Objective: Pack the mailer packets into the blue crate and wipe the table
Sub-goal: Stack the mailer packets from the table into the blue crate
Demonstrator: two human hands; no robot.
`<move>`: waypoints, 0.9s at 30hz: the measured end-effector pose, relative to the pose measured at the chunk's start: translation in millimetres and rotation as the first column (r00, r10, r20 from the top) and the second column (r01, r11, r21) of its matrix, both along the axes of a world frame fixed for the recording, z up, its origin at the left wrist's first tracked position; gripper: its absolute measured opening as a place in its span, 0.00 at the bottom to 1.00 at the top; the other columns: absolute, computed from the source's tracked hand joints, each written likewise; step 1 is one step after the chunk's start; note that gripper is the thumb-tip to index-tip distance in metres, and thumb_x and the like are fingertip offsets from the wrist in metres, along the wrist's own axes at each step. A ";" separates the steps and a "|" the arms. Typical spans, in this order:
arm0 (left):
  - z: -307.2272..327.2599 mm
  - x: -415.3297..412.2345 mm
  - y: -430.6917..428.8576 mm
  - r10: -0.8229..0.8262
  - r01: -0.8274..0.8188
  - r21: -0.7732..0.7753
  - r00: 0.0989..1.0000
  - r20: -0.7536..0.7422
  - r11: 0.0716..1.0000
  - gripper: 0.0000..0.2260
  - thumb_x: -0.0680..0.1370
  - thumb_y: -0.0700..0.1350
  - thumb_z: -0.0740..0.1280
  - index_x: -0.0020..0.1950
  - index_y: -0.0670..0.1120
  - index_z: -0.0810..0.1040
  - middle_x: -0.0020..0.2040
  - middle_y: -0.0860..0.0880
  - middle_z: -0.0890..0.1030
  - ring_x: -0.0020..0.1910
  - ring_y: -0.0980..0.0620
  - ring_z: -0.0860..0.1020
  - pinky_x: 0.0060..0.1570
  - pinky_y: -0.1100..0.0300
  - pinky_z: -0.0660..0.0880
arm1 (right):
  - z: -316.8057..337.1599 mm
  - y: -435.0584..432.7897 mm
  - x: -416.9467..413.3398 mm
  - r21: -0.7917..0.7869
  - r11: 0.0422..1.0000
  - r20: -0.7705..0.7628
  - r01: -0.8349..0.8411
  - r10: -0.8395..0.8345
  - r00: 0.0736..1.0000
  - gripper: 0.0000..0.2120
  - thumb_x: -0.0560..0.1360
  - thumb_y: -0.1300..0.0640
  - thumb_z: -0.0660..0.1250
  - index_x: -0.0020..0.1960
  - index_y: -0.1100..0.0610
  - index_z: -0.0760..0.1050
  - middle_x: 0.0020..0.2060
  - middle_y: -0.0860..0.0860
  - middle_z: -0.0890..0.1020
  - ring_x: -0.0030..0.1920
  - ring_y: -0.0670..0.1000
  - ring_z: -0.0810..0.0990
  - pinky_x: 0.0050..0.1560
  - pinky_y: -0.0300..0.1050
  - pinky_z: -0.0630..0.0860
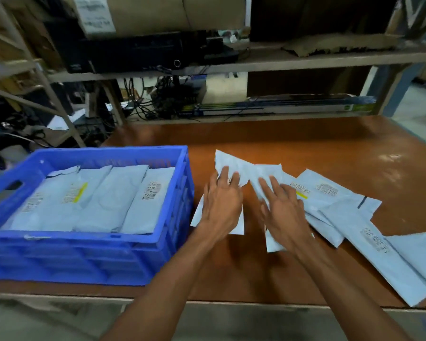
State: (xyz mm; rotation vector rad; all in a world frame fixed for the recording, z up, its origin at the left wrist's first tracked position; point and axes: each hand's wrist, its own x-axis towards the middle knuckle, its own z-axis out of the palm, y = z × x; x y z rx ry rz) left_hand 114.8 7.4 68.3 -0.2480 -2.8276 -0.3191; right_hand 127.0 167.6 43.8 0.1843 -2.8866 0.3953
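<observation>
A brown table [305, 143] carries a blue crate [89, 257] and scattered mailer packets [330, 200].

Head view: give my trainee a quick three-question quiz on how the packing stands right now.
1. True or false: the blue crate already holds mailer packets.
2. Where do the loose packets lie? A) under the crate B) on the table, right of the crate C) left of the crate
3. What do the left hand and the right hand touch?
Key: 1 true. 2 B. 3 Loose packets on the table, fingers laid flat on them.
</observation>
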 end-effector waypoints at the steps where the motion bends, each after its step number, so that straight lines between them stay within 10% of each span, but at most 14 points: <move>1: 24.4 -0.4 -12.7 0.012 -0.011 0.015 0.999 -0.050 1.000 0.20 0.84 0.48 0.53 0.76 0.47 0.65 0.78 0.44 0.60 0.74 0.37 0.60 0.69 0.42 0.62 | 20.0 -12.8 -4.5 -0.029 0.999 -0.064 -0.022 0.021 0.998 0.27 0.82 0.47 0.54 0.79 0.44 0.52 0.78 0.49 0.57 0.73 0.58 0.60 0.65 0.64 0.67; 8: 121.8 5.0 -174.6 0.123 -0.118 0.037 0.972 -0.201 0.992 0.19 0.84 0.49 0.51 0.74 0.49 0.65 0.77 0.44 0.61 0.70 0.39 0.62 0.64 0.41 0.66 | 124.4 -151.9 -12.3 -0.185 0.966 -0.321 -0.181 0.115 0.940 0.24 0.82 0.49 0.56 0.77 0.49 0.59 0.75 0.50 0.65 0.69 0.59 0.64 0.63 0.58 0.70; 19: 39.4 -9.8 -445.2 0.325 -0.315 -0.119 0.943 0.077 0.942 0.32 0.79 0.58 0.32 0.71 0.48 0.65 0.73 0.44 0.69 0.70 0.38 0.67 0.64 0.39 0.67 | 92.4 -377.5 -9.3 -0.066 0.963 -0.094 -0.262 0.256 0.962 0.24 0.80 0.45 0.52 0.75 0.49 0.61 0.70 0.49 0.69 0.64 0.61 0.67 0.61 0.59 0.71; 27: 34.2 -15.0 -509.1 0.286 -0.220 -0.264 0.925 0.249 0.939 0.24 0.83 0.53 0.43 0.72 0.45 0.66 0.77 0.44 0.61 0.75 0.38 0.60 0.67 0.41 0.64 | 82.2 -476.0 -28.2 -0.112 0.971 0.037 -0.212 0.217 0.975 0.24 0.80 0.42 0.49 0.69 0.52 0.67 0.66 0.53 0.72 0.65 0.61 0.65 0.59 0.59 0.69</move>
